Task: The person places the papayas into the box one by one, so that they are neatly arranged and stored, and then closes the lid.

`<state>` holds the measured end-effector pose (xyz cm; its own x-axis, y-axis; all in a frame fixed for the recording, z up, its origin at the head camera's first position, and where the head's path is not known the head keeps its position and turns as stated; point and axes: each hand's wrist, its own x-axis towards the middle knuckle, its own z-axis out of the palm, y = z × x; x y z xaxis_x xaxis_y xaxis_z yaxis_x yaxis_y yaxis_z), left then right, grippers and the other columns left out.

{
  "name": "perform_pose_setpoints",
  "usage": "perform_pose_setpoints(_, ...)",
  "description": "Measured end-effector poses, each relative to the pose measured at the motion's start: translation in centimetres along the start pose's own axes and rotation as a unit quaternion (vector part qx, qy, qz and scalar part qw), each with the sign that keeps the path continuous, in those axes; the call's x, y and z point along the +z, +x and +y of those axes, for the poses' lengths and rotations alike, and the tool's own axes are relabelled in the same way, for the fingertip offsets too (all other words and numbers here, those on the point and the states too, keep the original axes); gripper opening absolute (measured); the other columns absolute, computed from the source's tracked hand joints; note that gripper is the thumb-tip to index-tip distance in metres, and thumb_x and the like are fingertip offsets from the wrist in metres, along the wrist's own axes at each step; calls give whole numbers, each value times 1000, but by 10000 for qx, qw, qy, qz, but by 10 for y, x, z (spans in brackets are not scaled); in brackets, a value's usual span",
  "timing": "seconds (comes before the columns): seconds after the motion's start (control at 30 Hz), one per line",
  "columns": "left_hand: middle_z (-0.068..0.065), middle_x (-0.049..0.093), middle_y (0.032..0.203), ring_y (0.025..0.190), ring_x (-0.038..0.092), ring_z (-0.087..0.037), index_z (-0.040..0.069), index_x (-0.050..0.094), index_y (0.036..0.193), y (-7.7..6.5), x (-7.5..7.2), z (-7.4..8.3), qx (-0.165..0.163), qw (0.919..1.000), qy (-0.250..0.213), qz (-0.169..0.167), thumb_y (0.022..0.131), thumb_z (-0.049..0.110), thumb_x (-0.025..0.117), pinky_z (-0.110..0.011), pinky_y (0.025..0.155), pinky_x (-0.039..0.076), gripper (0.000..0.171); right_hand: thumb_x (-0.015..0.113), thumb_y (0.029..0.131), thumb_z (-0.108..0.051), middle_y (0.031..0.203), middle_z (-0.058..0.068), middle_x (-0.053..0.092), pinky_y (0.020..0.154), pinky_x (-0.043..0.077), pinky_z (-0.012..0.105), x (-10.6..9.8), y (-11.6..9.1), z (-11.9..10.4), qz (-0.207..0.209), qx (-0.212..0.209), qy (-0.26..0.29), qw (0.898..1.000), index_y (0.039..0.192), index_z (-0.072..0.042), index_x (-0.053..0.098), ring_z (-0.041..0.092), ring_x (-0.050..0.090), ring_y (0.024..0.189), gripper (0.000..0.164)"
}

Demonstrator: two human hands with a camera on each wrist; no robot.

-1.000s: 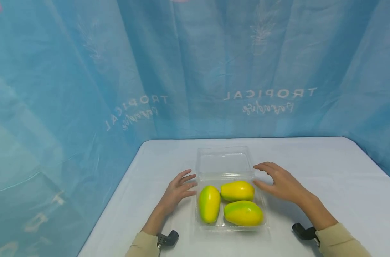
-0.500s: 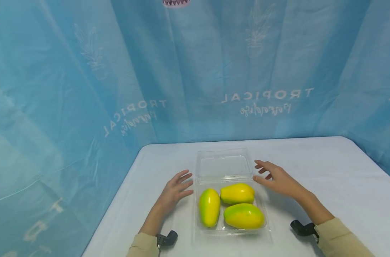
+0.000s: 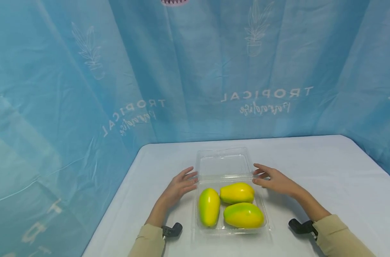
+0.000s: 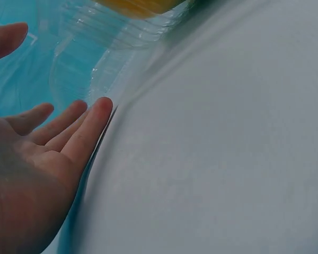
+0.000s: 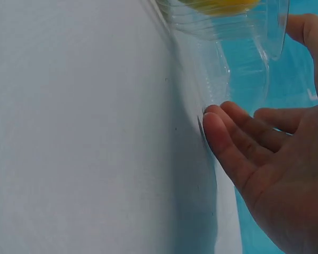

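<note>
A clear plastic clamshell box lies open on the white table, its lid folded back toward the far side. Three smooth yellow-green fruits, shaped like mangoes or papayas, sit in the base: an upright-lying fruit on the left, a crosswise fruit behind, and another crosswise fruit in front. My left hand is beside the box's left edge near the hinge, fingers spread and holding nothing. On the opposite side, my right hand has loosely bent fingers near the hinge. Whether either hand touches the plastic, I cannot tell.
A white cloth covers the table. Blue printed curtains hang behind it and along both sides. Dark wrist cameras sit below the hands, at the sleeve ends.
The left hand drew slightly away from the box, then came back in to its left edge. The right hand's fingers changed their bend slightly near the hinge. The fruits stay in place.
</note>
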<state>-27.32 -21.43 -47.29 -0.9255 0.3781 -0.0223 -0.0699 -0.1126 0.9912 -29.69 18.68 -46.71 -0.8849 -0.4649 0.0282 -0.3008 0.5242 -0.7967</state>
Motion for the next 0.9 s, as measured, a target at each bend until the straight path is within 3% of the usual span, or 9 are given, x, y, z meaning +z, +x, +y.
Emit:
perform_pose_setpoints(0.13, -18, 30, 151, 134, 37, -33, 5, 20, 152, 2, 1, -4, -56, 9999, -49, 135, 92, 9, 60, -36, 98, 44, 72, 59, 95, -35, 133, 12, 52, 82, 53, 34, 3, 1, -1, -152, 199, 424, 9988, 150, -4, 27, 26, 57, 111, 71)
perform_pose_setpoints(0.27, -15, 31, 152, 135, 36, -32, 6, 22, 152, 3, 2, -6, -95, 9997, -17, 244, 91, 7, 60, -34, 99, 43, 72, 60, 95, -37, 133, 10, 53, 86, 51, 38, 3, 4, 0, -153, 358, 582, 9975, 151, -9, 27, 19, 63, 97, 71)
perform_pose_setpoints(0.6, -14, 34, 151, 135, 37, -30, 5, 27, 150, 10, 4, -9, -200, 9993, 299, 132, 88, 6, 66, -34, 98, 44, 73, 60, 94, -38, 135, 11, 51, 87, 49, 40, 0, 0, 14, -187, 445, 912, 9947, 151, -12, 26, 23, 64, 88, 71)
perform_pose_setpoints(0.8, -8, 39, 148, 133, 40, -24, 8, 37, 146, 13, 1, -6, -194, 9987, 385, 260, 87, 10, 67, -32, 98, 44, 66, 63, 93, -37, 135, 12, 51, 85, 50, 40, 1, 4, 10, -50, 361, 1190, 9922, 151, -15, 28, 25, 62, 97, 71)
perform_pose_setpoints(0.9, -12, 38, 148, 131, 42, -27, 7, 36, 147, 14, 0, -7, -119, 9995, 228, 182, 88, 8, 65, -34, 98, 44, 65, 64, 92, -34, 134, 13, 52, 82, 52, 38, 1, 3, 10, 58, 258, 1385, 9900, 151, -16, 27, 27, 60, 105, 72)
